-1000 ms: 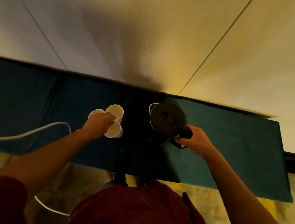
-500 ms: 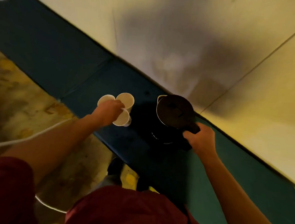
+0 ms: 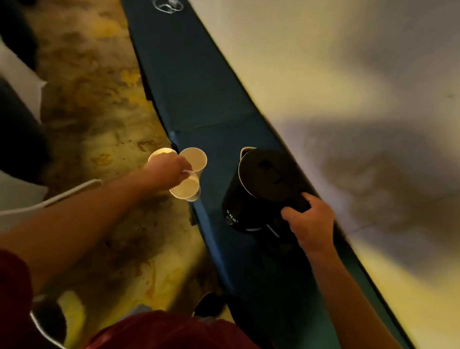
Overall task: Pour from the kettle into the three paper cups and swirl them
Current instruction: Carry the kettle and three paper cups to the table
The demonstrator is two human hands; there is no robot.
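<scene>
Three white paper cups cluster together at the near edge of a long dark teal counter (image 3: 191, 88): a far-left cup (image 3: 160, 152), a far-right cup (image 3: 194, 159) and a near cup (image 3: 185, 188). My left hand (image 3: 167, 172) reaches over them from the left and pinches the near cup's rim. A black electric kettle (image 3: 261, 187) with its lid closed stands to the right of the cups. My right hand (image 3: 309, 223) grips the kettle's handle at its near right side.
A pale wall (image 3: 341, 73) runs along the far side of the narrow counter. A white cable (image 3: 64, 197) trails under my left arm over a mottled yellow-brown floor (image 3: 98, 87). White pillows lie at the far left. A white ring-shaped mark (image 3: 168, 4) sits at the counter's far end.
The view has swung and tilted, so the counter now runs diagonally. Both hands keep their holds on the cup and the kettle handle; cups and kettle stay put on the counter.
</scene>
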